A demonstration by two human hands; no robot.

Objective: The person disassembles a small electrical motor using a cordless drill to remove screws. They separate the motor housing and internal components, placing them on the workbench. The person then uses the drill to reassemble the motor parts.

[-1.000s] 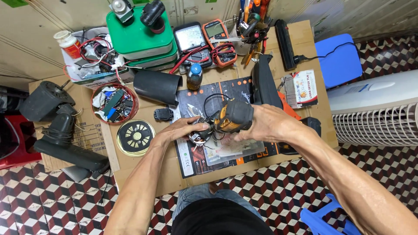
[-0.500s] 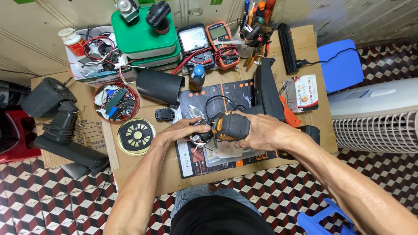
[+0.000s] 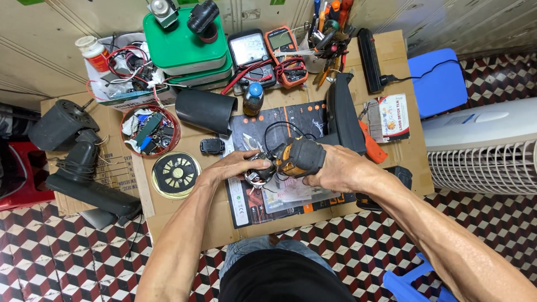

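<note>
Above the mat (image 3: pixel 251 202) at the surface's middle, the right hand (image 3: pixel 341 169) grips an orange-and-black motor (image 3: pixel 299 157) while the left hand (image 3: pixel 232 166) pinches its wired end (image 3: pixel 260 170), with a small black box (image 3: pixel 212 146), brown bottle (image 3: pixel 253 99) and gold-rimmed disc (image 3: pixel 176 175) nearby.

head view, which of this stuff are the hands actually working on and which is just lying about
In hand:
- orange and black motor part, gripped by the right hand
- wired motor core, held by the left hand

Lying about:
- two meters
- green boxes
- red bowl of parts
- small bottle
- black curved cover
- white fan
</note>
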